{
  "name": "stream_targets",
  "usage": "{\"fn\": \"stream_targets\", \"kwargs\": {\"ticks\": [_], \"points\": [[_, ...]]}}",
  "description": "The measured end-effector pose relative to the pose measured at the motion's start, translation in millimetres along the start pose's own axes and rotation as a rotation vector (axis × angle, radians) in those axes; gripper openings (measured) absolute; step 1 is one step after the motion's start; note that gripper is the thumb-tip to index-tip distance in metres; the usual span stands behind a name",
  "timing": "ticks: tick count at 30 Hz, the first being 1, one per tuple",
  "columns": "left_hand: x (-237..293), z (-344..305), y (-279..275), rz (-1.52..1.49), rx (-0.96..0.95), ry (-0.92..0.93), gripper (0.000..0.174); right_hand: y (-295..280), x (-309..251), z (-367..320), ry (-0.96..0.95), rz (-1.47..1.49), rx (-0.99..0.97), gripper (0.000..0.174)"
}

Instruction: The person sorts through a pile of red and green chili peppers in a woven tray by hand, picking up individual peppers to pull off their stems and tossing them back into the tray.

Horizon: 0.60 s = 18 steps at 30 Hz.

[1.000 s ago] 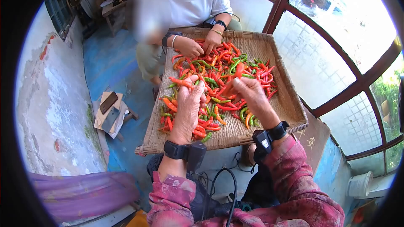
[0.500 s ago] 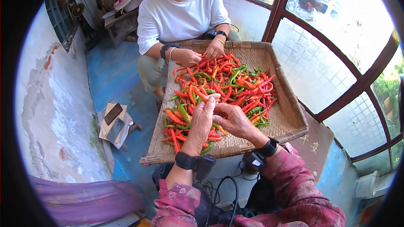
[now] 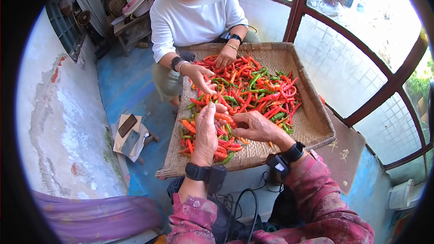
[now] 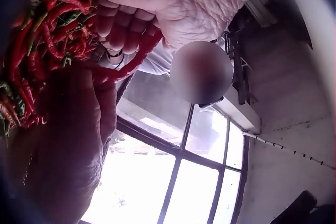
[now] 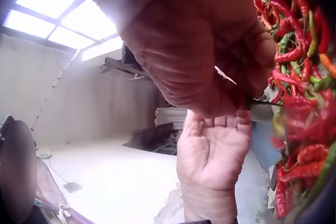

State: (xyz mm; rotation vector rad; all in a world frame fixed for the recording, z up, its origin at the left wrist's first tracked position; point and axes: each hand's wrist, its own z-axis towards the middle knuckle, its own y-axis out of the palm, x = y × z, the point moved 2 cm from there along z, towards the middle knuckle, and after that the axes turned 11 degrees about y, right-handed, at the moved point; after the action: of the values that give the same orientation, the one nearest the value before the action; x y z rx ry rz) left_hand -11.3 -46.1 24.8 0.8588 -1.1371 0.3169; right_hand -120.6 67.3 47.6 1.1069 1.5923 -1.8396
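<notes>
In the head view my left hand [image 3: 205,131] holds a red chili pepper [image 3: 224,118] over the near part of the pepper pile [image 3: 253,90]. My right hand [image 3: 257,126] meets it from the right and pinches the pepper's near end. Seen from the left wrist, the same long pepper [image 4: 139,56] spans from the left hand's curled fingers [image 4: 123,29] to the right hand [image 4: 68,129]. The right wrist view has the left palm [image 5: 210,155] turned up beneath the right hand [image 5: 194,45], and a thin stem [image 5: 266,103] sticks out beside the right fingertips.
Red, orange and green chilies lie in a shallow woven tray [image 3: 312,117]. Across it sits a person in a white top [image 3: 194,25], one hand [image 3: 199,76] reaching close to my left hand. Two phones [image 3: 128,125] lie on a small stool at left; windows [image 3: 339,49] stand at right.
My right hand came from the right, where it was apart with red pepper in its fingers, to join the left hand. The other person's hand has stretched toward me from the pile.
</notes>
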Motion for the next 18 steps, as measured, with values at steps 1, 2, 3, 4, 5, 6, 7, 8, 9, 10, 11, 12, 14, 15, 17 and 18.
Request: {"fn": "stream_targets", "kwargs": {"ticks": [1, 2, 3, 4, 5, 6, 7, 8, 9, 10, 11, 12, 14, 15, 17, 18], "points": [[2.2, -0.3, -2.6, 0.023, 0.035, 0.001, 0.034, -6.0, -0.5, -2.2, 0.045, 0.025, -0.018, 0.021], [0.9, 1.9, -8.5, -0.004, 0.065, 0.001, 0.033, -12.6, 3.1, -2.9, 0.063, 0.027, 0.017, 0.02], [0.8, 4.0, -14.6, 0.041, 0.084, -0.012, 0.029, -20.1, 7.9, -3.3, 0.079, 0.028, 0.052, 0.019], [3.0, 7.8, -22.3, 0.115, 0.078, 0.007, 0.027, -26.3, 21.5, -0.4, -0.038, 0.054, 0.153, 0.017], [7.1, 10.7, -31.2, 0.192, 0.077, 0.019, 0.024, -33.9, 25.9, 0.6, 0.067, 0.231, 0.207, 0.016], [15.0, 12.9, -40.3, 0.241, 0.07, 0.053, 0.02, -43.5, 30.3, -2.3, 0.232, 0.432, 0.289, 0.016], [20.4, 17.2, -52.4, 0.33, 0.074, 0.115, 0.018, -47.2, 43.5, 3.5, 0.224, 0.795, 0.413, 0.016], [25.9, 20.3, -62.3, 0.395, 0.102, 0.176, 0.019, -54.2, 49.9, 2.2, 0.202, 0.998, 0.471, 0.017], [30.2, 22.5, -72.4, 0.493, 0.14, 0.205, 0.021, -58.5, 44.4, -2.5, 0.239, 1.112, 0.496, 0.018], [31.0, 27.1, -84.9, 0.599, 0.167, 0.202, 0.023, -57.6, 42.8, -4.7, 0.273, 1.127, 0.492, 0.018], [28.5, 32.3, -97.8, 0.705, 0.189, 0.205, 0.025, -55.5, 43.1, -5.4, 0.299, 1.142, 0.492, 0.018], [18.1, 37.4, -111.7, 0.713, 0.19, 0.203, 0.025, -51.2, 46.1, -4.2, 0.275, 1.115, 0.403, 0.023], [-2.9, 45.8, -135.2, 0.985, 0.18, 0.243, 0.029, -40.9, 40.4, -3.1, 0.255, 0.964, 0.37, 0.022], [-8.0, 42.0, -132.4, 1.053, 0.166, 0.138, 0.041, -35.8, 34.7, -1.1, 0.229, 0.803, 0.342, 0.021], [-35.9, 44.2, -141.6, 1.215, 0.094, 0.05, 0.056, -30.4, 17.5, -1.9, 0.133, 0.516, 0.345, 0.02], [-42.6, 44.2, -138.3, 1.206, 0.067, 0.023, 0.063, -26.0, 18.6, 0.4, 0.126, 0.477, 0.312, 0.02]]}}
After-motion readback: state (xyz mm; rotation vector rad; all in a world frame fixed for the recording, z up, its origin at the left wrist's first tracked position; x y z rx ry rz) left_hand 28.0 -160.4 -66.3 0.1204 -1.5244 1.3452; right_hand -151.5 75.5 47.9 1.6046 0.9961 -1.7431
